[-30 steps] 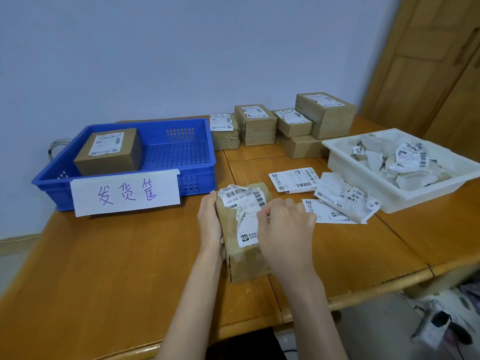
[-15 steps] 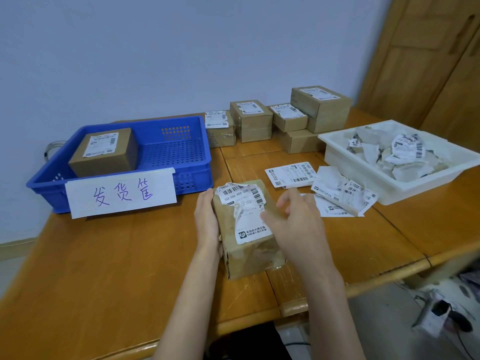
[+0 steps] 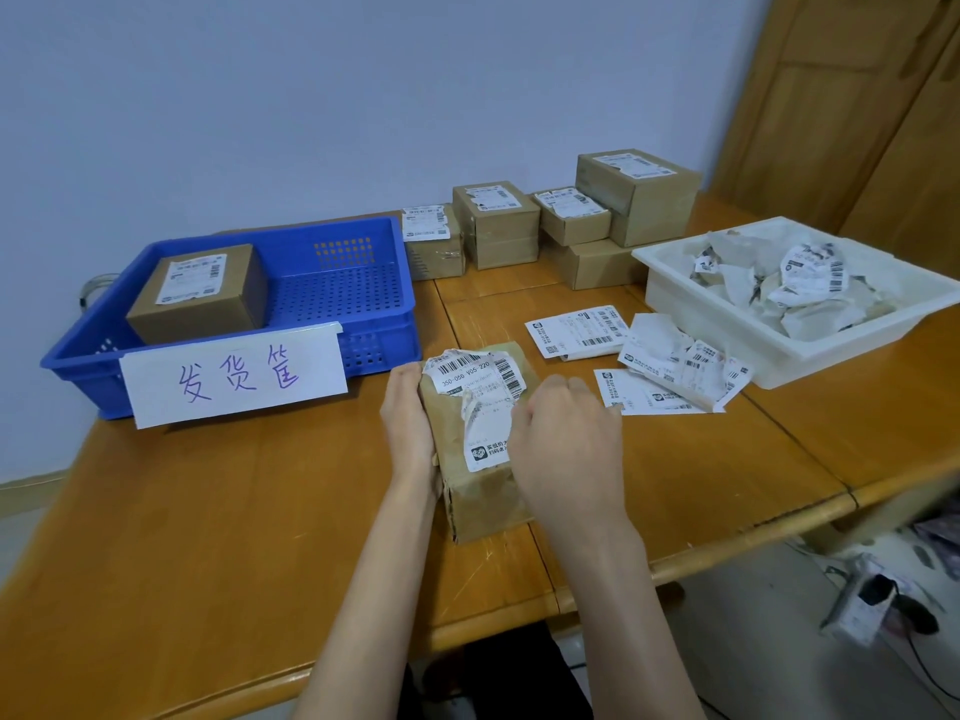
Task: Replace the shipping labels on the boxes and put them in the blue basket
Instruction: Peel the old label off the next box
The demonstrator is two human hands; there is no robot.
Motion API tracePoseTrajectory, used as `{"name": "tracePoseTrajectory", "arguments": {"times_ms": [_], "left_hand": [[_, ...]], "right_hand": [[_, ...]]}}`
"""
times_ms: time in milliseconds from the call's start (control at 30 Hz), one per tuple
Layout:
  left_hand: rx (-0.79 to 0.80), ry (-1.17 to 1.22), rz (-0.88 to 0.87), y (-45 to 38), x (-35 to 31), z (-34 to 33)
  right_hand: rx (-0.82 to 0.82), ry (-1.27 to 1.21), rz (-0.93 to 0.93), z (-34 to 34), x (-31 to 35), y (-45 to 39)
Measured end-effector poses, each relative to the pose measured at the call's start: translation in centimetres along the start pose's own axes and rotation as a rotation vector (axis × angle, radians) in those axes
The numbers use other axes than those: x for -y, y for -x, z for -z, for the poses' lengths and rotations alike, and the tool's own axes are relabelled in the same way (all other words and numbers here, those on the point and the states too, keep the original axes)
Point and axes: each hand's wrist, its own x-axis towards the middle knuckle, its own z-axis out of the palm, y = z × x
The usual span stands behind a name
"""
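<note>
A brown cardboard box (image 3: pixel 480 498) lies on the wooden table in front of me, with a torn, wrinkled white shipping label (image 3: pixel 475 389) on its top. My left hand (image 3: pixel 410 423) rests flat against the box's left side. My right hand (image 3: pixel 569 449) sits over the box's right side with its fingers curled at the label's right edge; the fingertips are hidden. The blue basket (image 3: pixel 358 324) stands at the left with a handwritten paper sign on its front, and one labelled box (image 3: pixel 200 291) sits inside it.
Several labelled boxes (image 3: pixel 571 226) are stacked at the back of the table. Fresh label sheets (image 3: pixel 576 330) and torn scraps lie to the right of my hands. A white tray (image 3: pixel 670 283) of crumpled old labels stands at the right. The table's front edge is close.
My right hand lifted off the label half a second ago and has come back down onto its right edge. The left hand and the box have stayed put.
</note>
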Motion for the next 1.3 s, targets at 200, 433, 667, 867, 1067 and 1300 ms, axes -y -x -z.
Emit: {"name": "tracePoseTrajectory", "arguments": {"times_ms": [200, 433, 667, 867, 1067, 1300], "left_hand": [[-0.003, 0.04, 0.051, 0.1, -0.1, 0.0], [0.007, 0.058, 0.06, 0.4, -0.1, 0.1], [-0.002, 0.047, 0.069, 0.3, -0.1, 0.0], [0.004, 0.06, 0.088, 0.1, -0.1, -0.1], [0.016, 0.055, 0.111, 0.2, 0.0, 0.0], [0.009, 0.045, 0.107, 0.3, -0.5, -0.2]], "right_hand": [[0.067, -0.169, 0.036, -0.1, 0.0, -0.1], [0.147, -0.465, -0.075, 2.9, -1.7, -0.4], [0.181, -0.353, 0.148, 1.9, -1.0, -0.2], [0.123, -0.584, 0.052, 0.3, -0.9, -0.7], [0.012, -0.891, 0.055, 1.3, -1.4, -1.1], [0.392, -0.499, 0.301, 1.8, -1.4, -0.4]]}}
